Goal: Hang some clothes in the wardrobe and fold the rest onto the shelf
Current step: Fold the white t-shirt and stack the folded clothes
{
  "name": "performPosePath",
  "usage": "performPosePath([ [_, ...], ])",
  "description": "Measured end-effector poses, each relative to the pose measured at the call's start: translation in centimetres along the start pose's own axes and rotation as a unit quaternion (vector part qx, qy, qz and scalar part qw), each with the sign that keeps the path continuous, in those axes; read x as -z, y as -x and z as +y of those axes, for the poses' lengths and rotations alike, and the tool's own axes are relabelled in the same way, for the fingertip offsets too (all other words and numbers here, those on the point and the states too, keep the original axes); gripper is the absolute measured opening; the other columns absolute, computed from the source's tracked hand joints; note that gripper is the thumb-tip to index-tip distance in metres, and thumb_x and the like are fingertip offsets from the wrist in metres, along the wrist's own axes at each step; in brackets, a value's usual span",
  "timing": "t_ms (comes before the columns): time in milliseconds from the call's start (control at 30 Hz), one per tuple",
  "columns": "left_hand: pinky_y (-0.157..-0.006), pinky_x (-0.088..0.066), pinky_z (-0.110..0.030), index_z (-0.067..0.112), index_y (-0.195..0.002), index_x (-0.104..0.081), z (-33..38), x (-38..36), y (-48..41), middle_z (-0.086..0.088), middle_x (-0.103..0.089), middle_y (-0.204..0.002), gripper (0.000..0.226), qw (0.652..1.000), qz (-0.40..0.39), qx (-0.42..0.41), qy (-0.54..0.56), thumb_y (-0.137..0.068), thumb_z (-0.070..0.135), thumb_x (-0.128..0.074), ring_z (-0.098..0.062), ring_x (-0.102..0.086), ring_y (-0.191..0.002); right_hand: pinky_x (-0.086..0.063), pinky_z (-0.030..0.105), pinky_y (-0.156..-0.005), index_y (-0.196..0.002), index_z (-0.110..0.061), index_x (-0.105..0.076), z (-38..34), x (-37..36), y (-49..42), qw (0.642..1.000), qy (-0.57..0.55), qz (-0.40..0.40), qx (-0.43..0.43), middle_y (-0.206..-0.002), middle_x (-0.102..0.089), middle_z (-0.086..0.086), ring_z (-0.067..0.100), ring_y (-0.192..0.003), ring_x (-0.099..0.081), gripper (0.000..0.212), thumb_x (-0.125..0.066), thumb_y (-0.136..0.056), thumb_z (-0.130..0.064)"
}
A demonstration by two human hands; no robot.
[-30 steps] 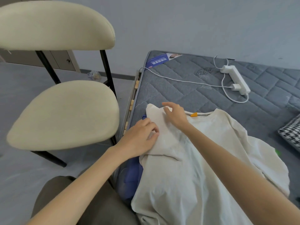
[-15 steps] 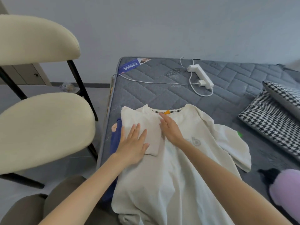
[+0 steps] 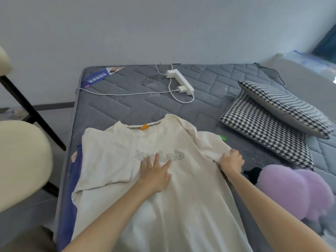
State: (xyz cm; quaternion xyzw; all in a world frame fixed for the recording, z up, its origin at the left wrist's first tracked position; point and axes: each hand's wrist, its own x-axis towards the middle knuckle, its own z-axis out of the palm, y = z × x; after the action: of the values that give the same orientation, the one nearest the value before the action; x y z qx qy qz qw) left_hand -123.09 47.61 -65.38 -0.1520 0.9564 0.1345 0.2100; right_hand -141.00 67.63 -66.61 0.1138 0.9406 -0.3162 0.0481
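A cream T-shirt (image 3: 181, 206) lies flat on the grey mattress (image 3: 127, 102), collar with an orange tag toward the wall and grey lettering on its chest. Its left sleeve is folded in over the body. My left hand (image 3: 154, 173) presses flat on the chest, fingers spread. My right hand (image 3: 231, 161) grips the edge of the right sleeve at the shirt's right side. A blue garment (image 3: 72, 188) sticks out from under the shirt's left edge.
A white power strip (image 3: 181, 81) with cables lies at the mattress's far end. Two houndstooth pillows (image 3: 269, 122) sit at the right, a purple plush item (image 3: 298, 191) and something black (image 3: 253, 174) near my right arm. A cream chair (image 3: 20, 160) stands left of the bed.
My left hand slid from the folded left sleeve to the chest. My right hand left the collar area and took hold of the right sleeve. The view panned right.
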Motion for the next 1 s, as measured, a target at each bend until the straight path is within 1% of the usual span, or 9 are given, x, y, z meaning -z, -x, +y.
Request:
performPosePath([
  [133, -0.112, 0.008, -0.058, 0.041, -0.149, 0.004, 0.4, -1.6, -1.2, -0.020, 0.020, -0.155, 0.063, 1.000, -0.014, 0.023, -0.010, -0.096, 0.058, -0.026, -0.051, 0.014, -0.139, -0.035, 0.045, -0.105, -0.139, 0.000, -0.034, 1.5, 0.2, -2.0, 0.985, -0.065, -0.064, -0.147, -0.141, -0.038, 0.020, 0.038, -0.129, -0.036, 0.060, -0.048, -0.094, -0.038],
  [367, -0.107, 0.018, -0.060, 0.045, -0.146, 0.011, 0.2, -4.1, -1.7, -0.016, 0.028, -0.153, 0.067, 0.998, 0.017, 0.018, -0.059, -0.091, 0.068, -0.020, -0.051, 0.025, -0.135, -0.043, 0.039, -0.091, -0.132, 0.000, -0.043, 1.9, 0.9, -4.4, 0.961, -0.179, -0.128, -0.167, -0.127, -0.052, 0.015, 0.035, -0.115, -0.051, 0.074, -0.063, -0.084, -0.053],
  [433, -0.106, 0.019, -0.060, 0.046, -0.145, 0.014, 0.0, -4.5, -1.8, -0.014, 0.030, -0.152, 0.067, 0.998, 0.019, 0.020, -0.062, -0.091, 0.069, -0.018, -0.050, 0.027, -0.135, -0.049, 0.045, -0.092, -0.127, -0.003, -0.047, 1.5, 1.8, -5.0, 0.930, -0.232, -0.203, -0.198, -0.120, -0.057, 0.015, 0.035, -0.109, -0.057, 0.067, -0.066, -0.083, -0.050],
  [533, -0.105, 0.020, -0.060, 0.045, -0.144, 0.017, 0.0, -4.9, -1.9, -0.014, 0.031, -0.152, 0.068, 0.997, 0.027, 0.023, -0.067, -0.090, 0.070, -0.016, -0.050, 0.027, -0.135, -0.057, 0.036, -0.067, -0.115, -0.007, -0.055, 0.4, 3.2, -5.3, 0.882, -0.312, -0.293, -0.197, -0.106, -0.066, 0.014, 0.026, -0.083, -0.065, 0.041, -0.065, -0.088, -0.037],
  [600, -0.105, 0.020, -0.060, 0.043, -0.142, 0.021, -0.1, -5.1, -2.0, -0.013, 0.032, -0.152, 0.070, 0.997, 0.030, 0.024, -0.066, -0.089, 0.071, -0.015, -0.050, 0.028, -0.134, -0.054, 0.031, -0.058, -0.109, -0.004, -0.060, -0.2, 4.0, -5.7, 0.905, -0.333, -0.228, -0.135, -0.093, -0.067, 0.011, 0.023, -0.074, -0.063, 0.028, -0.064, -0.090, -0.024],
  [700, -0.106, 0.020, -0.059, 0.038, -0.138, 0.026, -0.3, -5.2, -2.2, -0.012, 0.034, -0.151, 0.074, 0.998, 0.028, 0.021, -0.059, -0.085, 0.074, -0.011, -0.050, 0.027, -0.135, -0.047, 0.030, -0.065, -0.089, -0.010, -0.068, -0.6, 6.0, -6.7, 0.955, -0.289, -0.067, -0.006, -0.080, -0.063, 0.004, 0.021, -0.078, -0.058, 0.013, -0.062, -0.084, -0.020],
  [800, -0.107, 0.019, -0.058, 0.039, -0.137, 0.026, -0.3, -5.0, -2.1, -0.006, 0.040, -0.145, 0.082, 0.998, 0.020, 0.018, -0.053, -0.069, 0.079, 0.005, -0.048, 0.026, -0.137, -0.044, 0.029, -0.081, -0.098, -0.019, -0.070, -0.1, 6.9, -7.4, 0.971, -0.236, 0.021, 0.027, -0.103, -0.065, 0.000, 0.016, -0.093, -0.055, 0.017, -0.061, -0.084, -0.020],
  [900, -0.107, 0.018, -0.058, 0.045, -0.143, 0.019, -0.2, -4.7, -2.0, -0.009, 0.035, -0.150, 0.069, 0.999, 0.006, 0.017, -0.045, -0.087, 0.072, -0.012, -0.047, 0.026, -0.137, -0.042, 0.034, -0.089, -0.117, -0.025, -0.062, 1.3, 5.7, -7.3, 0.995, -0.069, 0.067, -0.023, -0.125, -0.056, 0.006, 0.025, -0.110, -0.049, 0.029, -0.052, -0.091, -0.018],
  [1000, -0.108, 0.017, -0.058, 0.048, -0.144, 0.016, 0.1, -4.0, -2.1, -0.008, 0.032, -0.153, 0.066, 0.999, -0.014, 0.018, -0.027, -0.091, 0.068, -0.018, -0.044, 0.025, -0.138, -0.034, 0.043, -0.100, -0.124, -0.020, -0.056, 2.0, 4.1, -6.6, 0.994, 0.068, 0.081, -0.029, -0.132, -0.044, 0.013, 0.034, -0.123, -0.035, 0.030, -0.047, -0.097, -0.030],
])
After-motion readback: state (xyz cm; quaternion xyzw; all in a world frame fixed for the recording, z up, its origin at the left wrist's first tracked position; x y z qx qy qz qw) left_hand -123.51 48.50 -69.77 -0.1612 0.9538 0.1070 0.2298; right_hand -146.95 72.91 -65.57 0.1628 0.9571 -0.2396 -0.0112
